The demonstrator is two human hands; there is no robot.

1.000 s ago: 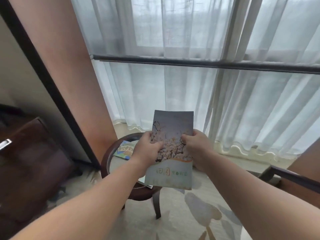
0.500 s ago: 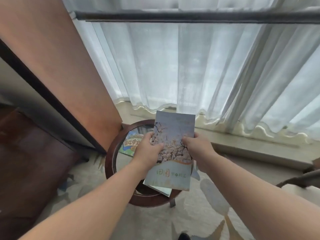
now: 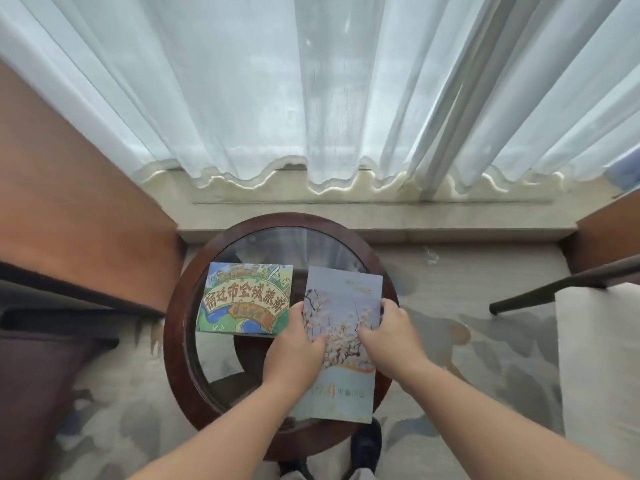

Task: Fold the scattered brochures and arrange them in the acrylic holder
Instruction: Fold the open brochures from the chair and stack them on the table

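A pale blue blossom brochure (image 3: 343, 303) is held over the right side of the round glass-topped table (image 3: 180, 327). My left hand (image 3: 294, 351) grips its left edge and my right hand (image 3: 388, 334) grips its right edge, thumbs on the cover. A colourful green and orange brochure (image 3: 242, 299) lies flat on the glass to the left, apart from my hands. No acrylic holder is in view.
A dark armchair (image 3: 41, 375) stands at the left and a chair arm (image 3: 561, 285) with a light cushion at the right. Sheer curtains (image 3: 311, 98) hang behind the table over a stone sill. My shoes (image 3: 363, 445) show below the table on patterned carpet.
The view has tilted down and closed in on the table. Both hands have lowered the blossom brochure toward the glass top, still gripping its two edges.
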